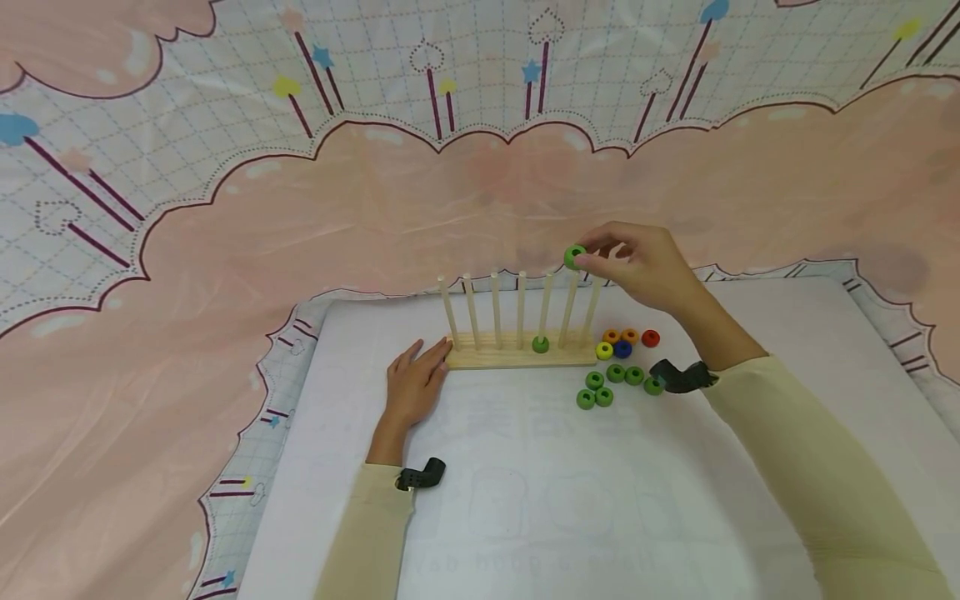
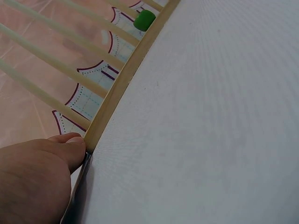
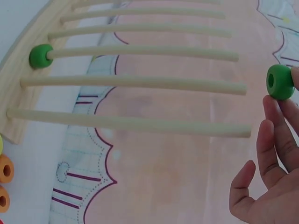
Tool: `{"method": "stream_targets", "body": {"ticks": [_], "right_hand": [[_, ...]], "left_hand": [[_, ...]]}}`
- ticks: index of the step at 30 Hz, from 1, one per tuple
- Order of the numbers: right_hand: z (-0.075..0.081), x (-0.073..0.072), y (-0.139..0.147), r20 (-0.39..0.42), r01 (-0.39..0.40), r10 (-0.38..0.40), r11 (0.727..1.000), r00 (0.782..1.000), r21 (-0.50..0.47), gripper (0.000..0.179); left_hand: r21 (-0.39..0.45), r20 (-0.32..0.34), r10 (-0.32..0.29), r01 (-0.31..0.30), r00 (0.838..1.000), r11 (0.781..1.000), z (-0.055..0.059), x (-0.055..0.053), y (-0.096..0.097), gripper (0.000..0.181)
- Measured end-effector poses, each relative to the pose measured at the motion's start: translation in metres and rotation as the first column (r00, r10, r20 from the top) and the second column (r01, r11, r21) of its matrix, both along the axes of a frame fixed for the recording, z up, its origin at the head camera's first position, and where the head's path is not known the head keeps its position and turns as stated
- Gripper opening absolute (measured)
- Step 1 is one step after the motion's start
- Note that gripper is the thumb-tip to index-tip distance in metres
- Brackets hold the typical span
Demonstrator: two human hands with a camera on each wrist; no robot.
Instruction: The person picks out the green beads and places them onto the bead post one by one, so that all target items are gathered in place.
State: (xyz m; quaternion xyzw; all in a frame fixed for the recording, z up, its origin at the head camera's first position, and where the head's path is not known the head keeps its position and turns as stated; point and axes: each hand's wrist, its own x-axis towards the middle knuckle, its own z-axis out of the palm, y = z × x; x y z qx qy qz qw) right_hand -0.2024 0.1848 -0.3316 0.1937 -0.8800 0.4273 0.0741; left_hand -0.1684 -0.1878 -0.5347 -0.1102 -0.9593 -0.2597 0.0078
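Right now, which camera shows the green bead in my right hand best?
The right wrist view: the held green bead appears largest there, pinched by your right hand. The head view shows it much smaller. The left wrist view doesn't show it; the only bead there is another green bead.

Fingers (image 2: 74, 148) against end of wooden base (image 2: 124, 80)

Head view: high, farthest, facing forward-down over wooden peg rack (image 1: 495, 356); left wrist: close, slanting along rack's base (image 2: 119, 88); right wrist: near, sideways across pegs (image 3: 140, 81); wrist views share threaded green bead (image 2: 145, 20)
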Motion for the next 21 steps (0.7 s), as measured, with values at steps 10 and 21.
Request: {"method": "stream_targets", "body": {"ticks": [10,21], "right_hand": [[-0.006,-0.010,-0.010,0.052,-0.045,0.044,0.999,0.998,0.014,0.029],[-0.012,-0.013,-0.017,0.070,-0.072,0.070,0.997,0.995,0.020,0.025]], "left_hand": [[-0.004,-0.007,0.004,-0.004,1.000,1.000,-0.001,0.000,0.001,0.046],[0.004,-0.021,0.002,-0.002,1.000,1.000,0.002,0.002,0.002,0.046]]}}
